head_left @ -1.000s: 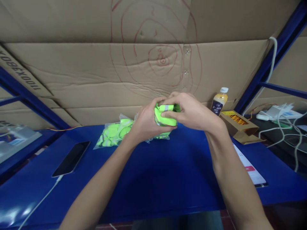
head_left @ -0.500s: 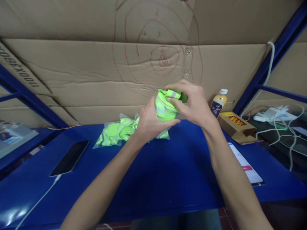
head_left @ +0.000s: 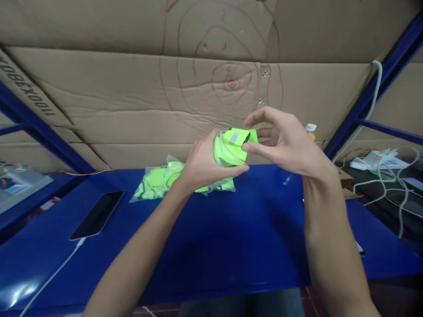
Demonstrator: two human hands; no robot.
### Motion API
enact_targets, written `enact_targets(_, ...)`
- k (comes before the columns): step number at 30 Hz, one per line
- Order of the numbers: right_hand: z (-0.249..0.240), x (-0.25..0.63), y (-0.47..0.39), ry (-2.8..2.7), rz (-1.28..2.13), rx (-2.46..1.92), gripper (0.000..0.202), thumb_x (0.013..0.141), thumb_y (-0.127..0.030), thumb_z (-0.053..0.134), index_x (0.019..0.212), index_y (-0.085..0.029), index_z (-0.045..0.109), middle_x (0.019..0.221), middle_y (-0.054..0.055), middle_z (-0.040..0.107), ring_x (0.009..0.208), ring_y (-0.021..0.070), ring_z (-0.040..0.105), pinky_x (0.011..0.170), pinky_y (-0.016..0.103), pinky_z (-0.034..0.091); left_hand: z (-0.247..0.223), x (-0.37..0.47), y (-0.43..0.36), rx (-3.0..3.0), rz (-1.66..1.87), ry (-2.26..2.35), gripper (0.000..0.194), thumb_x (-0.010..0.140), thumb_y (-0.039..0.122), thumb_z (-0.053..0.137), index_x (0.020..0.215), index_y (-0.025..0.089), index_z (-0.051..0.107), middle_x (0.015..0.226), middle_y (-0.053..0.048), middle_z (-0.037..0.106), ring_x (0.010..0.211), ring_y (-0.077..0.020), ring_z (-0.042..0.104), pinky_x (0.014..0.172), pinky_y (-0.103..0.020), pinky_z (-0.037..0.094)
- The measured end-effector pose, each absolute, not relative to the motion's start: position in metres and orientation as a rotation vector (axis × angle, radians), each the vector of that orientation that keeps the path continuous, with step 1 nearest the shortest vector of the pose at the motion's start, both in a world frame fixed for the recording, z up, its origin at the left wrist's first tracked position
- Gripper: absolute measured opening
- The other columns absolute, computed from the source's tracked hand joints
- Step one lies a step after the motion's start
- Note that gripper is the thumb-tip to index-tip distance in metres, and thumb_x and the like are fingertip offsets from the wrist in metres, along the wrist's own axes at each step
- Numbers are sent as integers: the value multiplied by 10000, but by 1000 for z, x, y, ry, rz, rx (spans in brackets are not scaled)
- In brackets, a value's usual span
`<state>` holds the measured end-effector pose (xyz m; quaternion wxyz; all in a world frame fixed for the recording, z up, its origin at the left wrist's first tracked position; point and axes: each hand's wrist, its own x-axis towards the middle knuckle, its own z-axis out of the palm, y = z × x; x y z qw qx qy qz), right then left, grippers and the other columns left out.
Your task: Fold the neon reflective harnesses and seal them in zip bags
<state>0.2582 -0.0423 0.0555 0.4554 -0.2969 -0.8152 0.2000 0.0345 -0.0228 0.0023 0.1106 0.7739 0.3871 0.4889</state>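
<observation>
So with 12 pointing away from the person, the neon-green bundle (head_left: 229, 152) is up in the air over the blue table (head_left: 228, 246), right between the two hands. Left hand (head_left: 203, 160) is wrapped round its 9 o'clock side, thumb along the bottom edge, and that's the solid grip, so I'd call it the nearer hand. From there the bundle sits at about 3 o'clock. Right hand (head_left: 286, 138) is half open at the other end, index finger lifted clear, thumb tip right at the striped fold; can't tell if it's actually pressing. From that one, the bundle is at about 9. It's pretty squat, but its long axis looks roughly 8-to-2. Bagged neon pieces (head_left: 155, 181) lie on the table, around 8 o'clock from it.
</observation>
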Motion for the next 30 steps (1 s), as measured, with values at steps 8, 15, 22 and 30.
enact_targets(8, 53, 233, -49, -2176, 298, -804, 98, 858, -216, 782, 775, -168, 766, 687, -11, 665, 677, 135, 549, 655, 308, 390, 6, 40, -29, 2223, 1509, 1291, 550, 597, 314, 927, 1105, 235, 732, 1011, -40, 817, 949, -308, 754, 861, -405, 541)
enact_targets(15, 58, 229, -49, -2510, 419, -800, 426, 1009, -159, 517, 617, -190, 352, 631, -46, 288, 601, 80, 261, 595, 324, 218, 6, 36, -26, 2333, 1516, 1133, 379, 643, 246, 878, 1003, 211, 763, 816, 7, 787, 749, -217, 712, 751, -341, 506)
enact_targets(22, 62, 234, -57, -2283, 506, -763, 486, 1062, -465, 612, 670, -184, 551, 651, -30, 433, 632, 95, 351, 589, 305, 251, 1, 39, -19, 2131, 1610, 885, 425, 690, 344, 945, 1011, 197, 708, 917, -24, 771, 830, -212, 715, 754, -327, 524)
enact_targets(30, 60, 231, -47, -2397, 493, -677, 325, 977, -328, 741, 711, -150, 689, 638, -45, 461, 642, 83, 346, 599, 293, 249, -9, 49, -13, 2020, 1610, 828, 562, 638, 399, 996, 1045, 233, 646, 930, 0, 752, 833, -195, 699, 768, -326, 544)
